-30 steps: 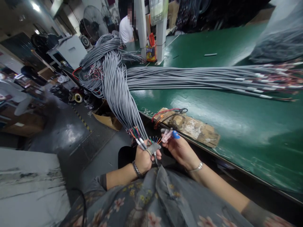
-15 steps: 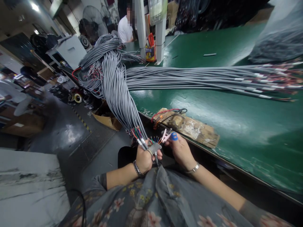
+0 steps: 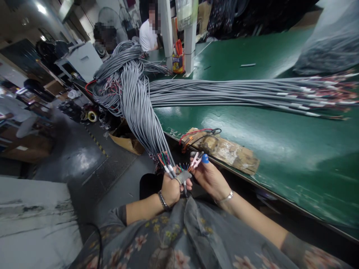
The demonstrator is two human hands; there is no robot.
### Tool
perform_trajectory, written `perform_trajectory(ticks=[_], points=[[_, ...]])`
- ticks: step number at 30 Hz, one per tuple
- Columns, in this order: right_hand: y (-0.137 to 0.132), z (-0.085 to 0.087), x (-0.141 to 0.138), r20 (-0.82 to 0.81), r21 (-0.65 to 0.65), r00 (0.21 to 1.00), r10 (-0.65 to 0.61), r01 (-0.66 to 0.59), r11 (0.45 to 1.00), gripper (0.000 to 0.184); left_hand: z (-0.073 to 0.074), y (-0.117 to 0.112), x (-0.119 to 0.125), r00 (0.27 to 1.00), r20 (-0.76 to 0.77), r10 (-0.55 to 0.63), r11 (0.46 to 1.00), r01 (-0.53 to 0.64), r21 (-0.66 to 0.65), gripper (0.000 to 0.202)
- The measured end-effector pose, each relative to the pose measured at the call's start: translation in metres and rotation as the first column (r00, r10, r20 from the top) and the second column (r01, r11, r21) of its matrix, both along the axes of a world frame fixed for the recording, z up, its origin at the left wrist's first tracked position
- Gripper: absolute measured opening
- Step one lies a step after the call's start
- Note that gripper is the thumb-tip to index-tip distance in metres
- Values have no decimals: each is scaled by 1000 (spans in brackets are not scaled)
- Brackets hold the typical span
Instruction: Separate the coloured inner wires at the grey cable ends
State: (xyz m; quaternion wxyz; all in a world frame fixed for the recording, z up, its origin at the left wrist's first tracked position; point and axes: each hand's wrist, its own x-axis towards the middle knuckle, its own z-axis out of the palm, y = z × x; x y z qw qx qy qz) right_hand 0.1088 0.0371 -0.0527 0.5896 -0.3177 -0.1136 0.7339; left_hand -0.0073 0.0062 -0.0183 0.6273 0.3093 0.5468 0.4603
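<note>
My left hand [image 3: 170,190] is closed around grey cables [image 3: 173,172], its thumb wrapped in a grey cover. Thin coloured wires [image 3: 183,166] fan out from a cable end above that thumb. Beside them my right hand [image 3: 212,181] pinches a small pale pink clip-like tool [image 3: 195,160] with two arms; its exact kind is unclear. A blue cap [image 3: 205,158] covers the right thumb. Stripped cable ends with white sleeves [image 3: 168,168] stick up at the left hand. They lie against a thick bundle of grey cables [image 3: 137,97] hanging over the table edge.
On the green table [image 3: 294,145], more grey cables [image 3: 224,89] stretch right to bare coloured ends. A worn wooden board [image 3: 232,153] with red and black leads lies at the near edge. A cardboard box [image 3: 126,142] stands below. Another person [image 3: 148,35] is behind a white post [image 3: 189,48].
My right hand has shifted slightly left, bringing the pink tool closer to the fanned wires. The left hand stays nearly still around the cables.
</note>
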Motion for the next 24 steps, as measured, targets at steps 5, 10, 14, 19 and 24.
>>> perform_trajectory(ticks=[5,10,14,19,24], points=[[-1,-1,-1,-26,20,999,39,-38,999,34,0,-1,0,1000,-1,-7,1000,7,8,40],[-3,-6,4,-24,20,999,37,-36,999,42,-1,-3,-2,1000,-3,5,1000,-5,3,38],[-3,-8,7,-20,7,998,62,-62,998,41,-3,-4,-7,1000,-12,3,1000,-3,14,36],[-9,-8,10,44,-4,992,119,-119,993,31,-6,-5,-10,999,-24,21,1000,-21,17,37],[-24,-3,11,201,67,947,249,-267,962,28,-8,-5,-10,999,-36,-2,999,3,40,38]])
